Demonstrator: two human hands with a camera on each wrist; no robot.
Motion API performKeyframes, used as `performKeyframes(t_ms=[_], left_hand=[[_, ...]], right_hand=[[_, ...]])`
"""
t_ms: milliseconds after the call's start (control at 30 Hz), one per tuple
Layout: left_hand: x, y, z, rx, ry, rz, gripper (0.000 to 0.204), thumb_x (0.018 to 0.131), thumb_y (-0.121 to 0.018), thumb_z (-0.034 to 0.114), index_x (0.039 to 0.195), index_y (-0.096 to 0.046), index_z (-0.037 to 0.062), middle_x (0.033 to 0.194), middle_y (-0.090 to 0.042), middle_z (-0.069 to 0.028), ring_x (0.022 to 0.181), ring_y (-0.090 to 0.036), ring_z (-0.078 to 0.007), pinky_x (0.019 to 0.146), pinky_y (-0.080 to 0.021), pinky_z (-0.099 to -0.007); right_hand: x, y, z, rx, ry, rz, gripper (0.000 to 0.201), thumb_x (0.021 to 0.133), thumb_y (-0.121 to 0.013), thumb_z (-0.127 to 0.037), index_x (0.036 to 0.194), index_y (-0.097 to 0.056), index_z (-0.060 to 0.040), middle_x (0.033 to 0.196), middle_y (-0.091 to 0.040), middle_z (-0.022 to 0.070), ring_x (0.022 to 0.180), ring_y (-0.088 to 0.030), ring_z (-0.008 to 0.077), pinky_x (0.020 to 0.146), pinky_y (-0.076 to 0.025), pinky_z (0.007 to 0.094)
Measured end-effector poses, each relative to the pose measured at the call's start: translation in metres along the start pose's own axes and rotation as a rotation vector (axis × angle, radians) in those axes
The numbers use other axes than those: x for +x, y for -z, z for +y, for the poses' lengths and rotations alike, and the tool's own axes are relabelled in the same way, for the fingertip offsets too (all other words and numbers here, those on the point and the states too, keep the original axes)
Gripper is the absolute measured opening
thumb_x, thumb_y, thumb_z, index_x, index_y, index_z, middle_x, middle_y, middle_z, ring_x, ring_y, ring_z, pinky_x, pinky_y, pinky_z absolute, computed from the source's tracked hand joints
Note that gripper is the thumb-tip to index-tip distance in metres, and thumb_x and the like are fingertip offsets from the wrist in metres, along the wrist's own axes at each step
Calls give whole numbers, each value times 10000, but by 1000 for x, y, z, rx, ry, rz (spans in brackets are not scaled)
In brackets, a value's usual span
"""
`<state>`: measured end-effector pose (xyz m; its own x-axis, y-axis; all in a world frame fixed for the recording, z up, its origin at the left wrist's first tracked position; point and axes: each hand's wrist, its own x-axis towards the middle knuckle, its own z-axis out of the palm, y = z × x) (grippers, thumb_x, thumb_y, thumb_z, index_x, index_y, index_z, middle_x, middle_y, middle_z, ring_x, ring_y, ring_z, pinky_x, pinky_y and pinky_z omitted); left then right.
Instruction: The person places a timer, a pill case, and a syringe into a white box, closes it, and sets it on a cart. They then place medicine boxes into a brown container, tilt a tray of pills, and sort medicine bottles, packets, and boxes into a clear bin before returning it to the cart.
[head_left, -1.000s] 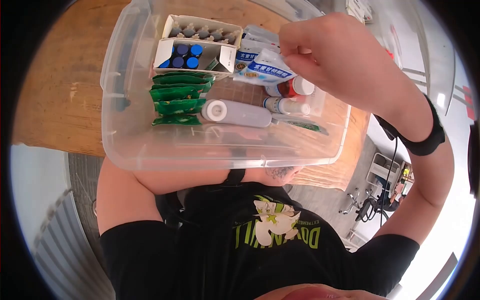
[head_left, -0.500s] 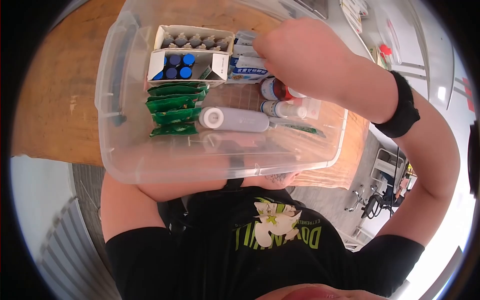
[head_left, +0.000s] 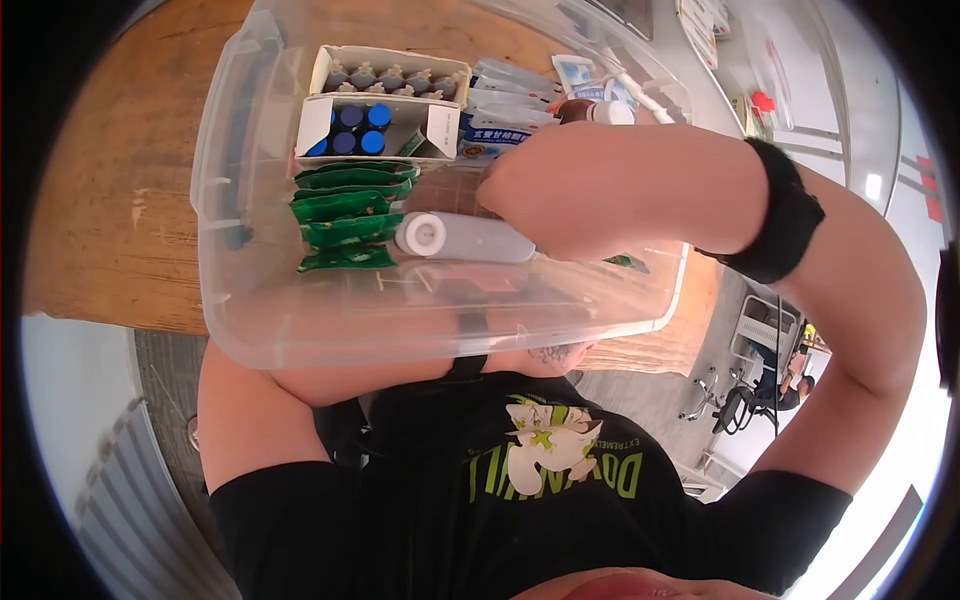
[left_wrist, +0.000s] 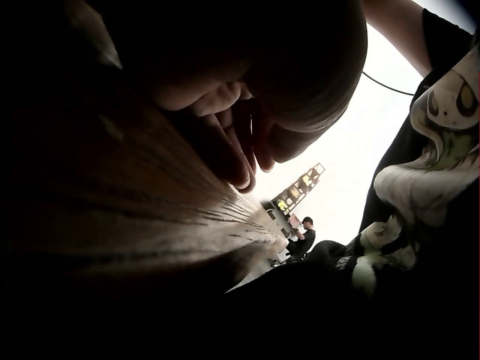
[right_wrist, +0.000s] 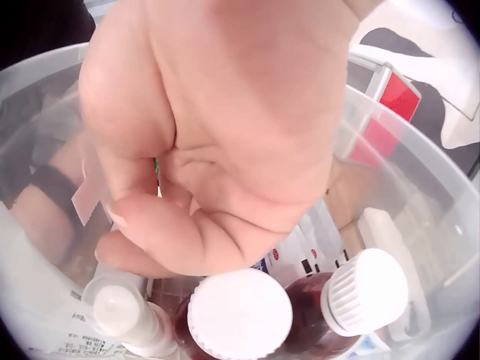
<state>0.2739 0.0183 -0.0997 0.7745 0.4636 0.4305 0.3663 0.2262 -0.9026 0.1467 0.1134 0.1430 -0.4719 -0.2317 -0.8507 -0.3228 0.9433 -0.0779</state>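
My right hand (head_left: 610,190) reaches into the clear plastic bin (head_left: 270,340), over its right part. In the right wrist view its fingers (right_wrist: 165,240) are bent above a small white bottle (right_wrist: 120,307) and two brown bottles with white caps (right_wrist: 240,311) (right_wrist: 367,292). I cannot tell whether they pinch anything. To the hand's left lies a pale grey bottle with a white cap (head_left: 425,235). Beyond the hand stand blue-and-white packets (head_left: 495,135). My left hand (left_wrist: 255,97) lies by the wooden table with loosely curled fingers, nothing visible in them.
Inside the bin, green sachets (head_left: 345,205) stand in a row at the left. Behind them are a white box of blue-capped vials (head_left: 435,130) and a carton of grey ampoules (head_left: 460,85). The bin rests on a wooden table (head_left: 110,200). A person (left_wrist: 304,236) sits far behind.
My right hand has let go of a blue-and-white packet, which now stands among the others. It then came nearer my body, uncovering a brown bottle and covering the small white one.
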Motion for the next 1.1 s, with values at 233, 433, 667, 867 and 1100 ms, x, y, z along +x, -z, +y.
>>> performKeyframes(t_ms=[233,433,667,867,1100], left_hand=[[0,9,-1,-25,103,-74,66,858,-607,142,911,-602,104,817,-631,-109,761,-640,-325,707,-501,-454],[7,25,-6,-2068,1004,-226,69,848,-619,134,897,-630,87,801,-665,-129,782,-655,-345,714,-505,-467],[4,14,-46,-2284,1068,-265,78,848,-600,94,892,-649,51,817,-664,-155,796,-652,-366,723,-494,-466],[1,7,-55,-2384,930,-310,96,850,-596,85,909,-661,45,802,-660,-154,789,-651,-364,724,-494,-467],[1,-1,-89,-2389,942,-380,111,839,-629,63,918,-705,43,910,-704,-120,865,-671,-293,762,-524,-391]], right_hand=[[15,0,5,127,-112,4,202,882,-556,-53,1054,-636,17,962,-712,188,901,-711,374,748,-571,463],[11,5,7,180,-116,47,211,878,-537,-43,1044,-651,20,1002,-714,215,946,-700,398,784,-571,450],[23,0,19,139,-40,108,194,870,-586,-75,849,-748,31,829,-726,160,708,-682,323,604,-565,450],[-17,27,9,314,-169,78,250,887,-538,-103,1061,-674,14,946,-700,210,875,-684,379,721,-543,464],[-125,-15,13,656,7,784,250,946,-568,-113,1129,-692,5,936,-729,124,844,-686,207,678,-522,337]])
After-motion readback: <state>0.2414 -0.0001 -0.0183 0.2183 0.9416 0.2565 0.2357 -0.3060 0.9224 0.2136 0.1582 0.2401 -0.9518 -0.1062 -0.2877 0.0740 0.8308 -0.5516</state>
